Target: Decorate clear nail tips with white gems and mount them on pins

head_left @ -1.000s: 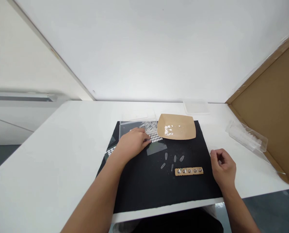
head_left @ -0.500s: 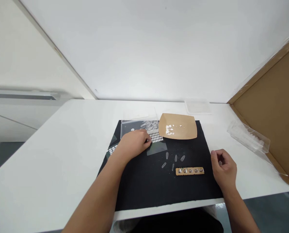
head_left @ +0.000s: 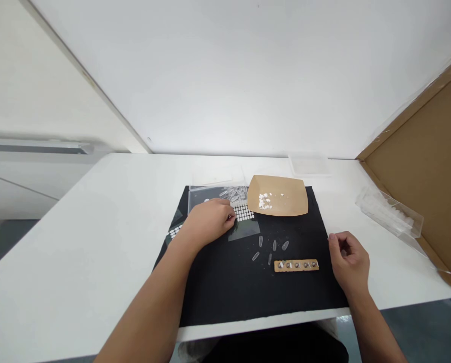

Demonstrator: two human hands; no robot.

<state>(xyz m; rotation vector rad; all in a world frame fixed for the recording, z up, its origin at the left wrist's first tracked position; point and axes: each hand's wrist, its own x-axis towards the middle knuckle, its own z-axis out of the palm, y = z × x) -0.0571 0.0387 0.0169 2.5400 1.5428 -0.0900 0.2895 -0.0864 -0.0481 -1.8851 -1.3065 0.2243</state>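
Observation:
My left hand [head_left: 209,220] is bent over the left edge of a clear sheet of white oval stickers [head_left: 244,214], thumb and fingers closed together there. Whatever is between its fingertips is hidden. My right hand [head_left: 349,261] rests at the right edge of the black mat [head_left: 225,297], its fingers curled and the thumb against the index finger. If it pinches anything, that is too small to make out. Between the hands lie several clear nail tips [head_left: 274,245] and a wooden strip [head_left: 296,265] with a row of round metal studs.
A brown paper tray [head_left: 286,201] holds white scraps. Behind my left hand a clear box [head_left: 233,193] contains more nail tips. Another sticker sheet [head_left: 174,231] lies by my left wrist. At right are a clear plastic container [head_left: 390,214] and a cardboard panel [head_left: 430,176]; a translucent lid [head_left: 309,165] sits behind.
My left hand has shifted very slightly at the sticker sheet's edge and covers more of the white disc behind it. My right hand and the things on the mat stay in place.

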